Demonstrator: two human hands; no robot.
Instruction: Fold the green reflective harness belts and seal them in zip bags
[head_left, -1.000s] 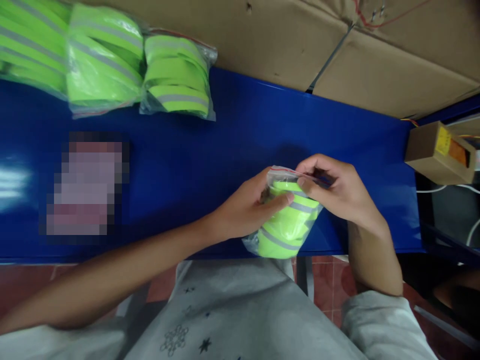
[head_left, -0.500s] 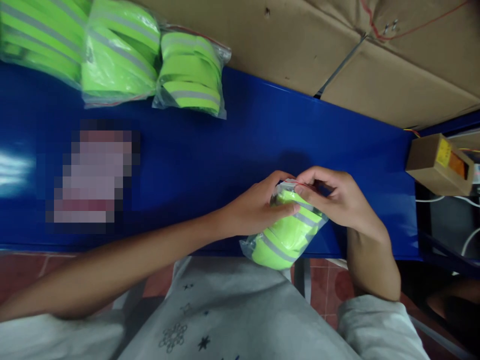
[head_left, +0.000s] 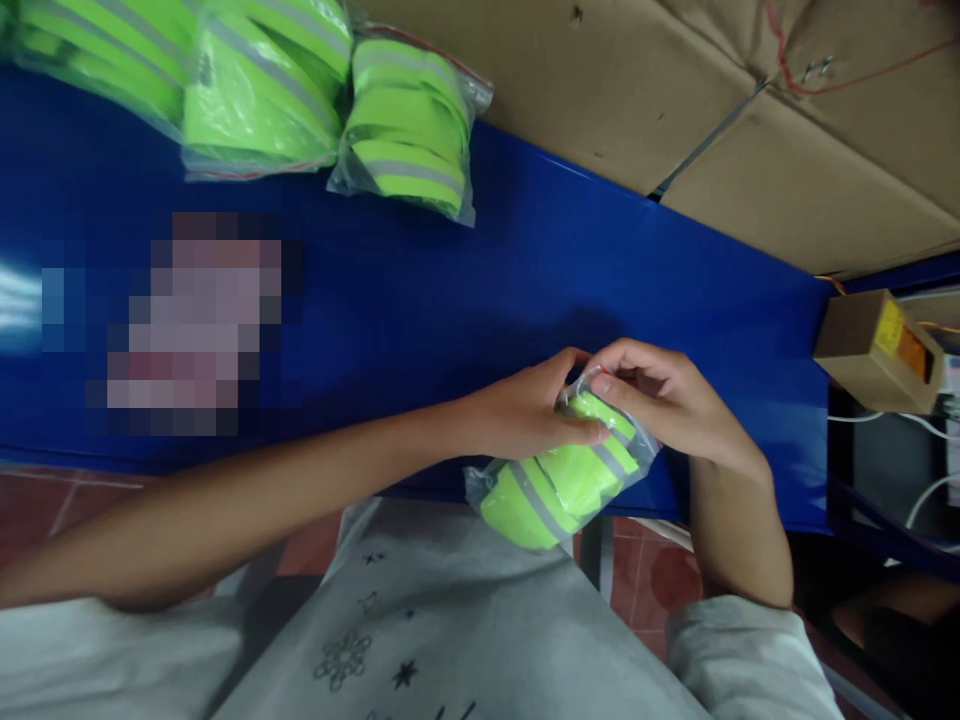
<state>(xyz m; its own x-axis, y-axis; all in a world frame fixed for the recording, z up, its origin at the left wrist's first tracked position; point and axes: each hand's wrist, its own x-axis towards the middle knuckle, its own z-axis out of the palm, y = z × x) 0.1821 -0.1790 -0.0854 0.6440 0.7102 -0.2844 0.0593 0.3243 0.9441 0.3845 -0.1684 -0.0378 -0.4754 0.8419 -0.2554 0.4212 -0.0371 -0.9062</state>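
A clear plastic zip bag (head_left: 559, 480) stuffed with neon-green straps with grey reflective stripes sits at the near edge of the blue table (head_left: 465, 290). My left hand (head_left: 529, 415) is closed on the bag's upper left side, thumb pressing the plastic. My right hand (head_left: 664, 400) is closed on the bag's top edge, fingertips pinching the red-lined seal. Both hands meet at the bag's mouth.
Several filled bags of green straps (head_left: 409, 135) lie at the far left of the table. Cardboard boxes (head_left: 720, 110) stand behind it. A small brown box (head_left: 877, 350) sits at the right, with white cables near it. A blurred patch lies on the left.
My hands have drawn closer together along the bag's seal, and the bag has tilted and shifted slightly toward me. The view has drifted, moving the far bags up and right.
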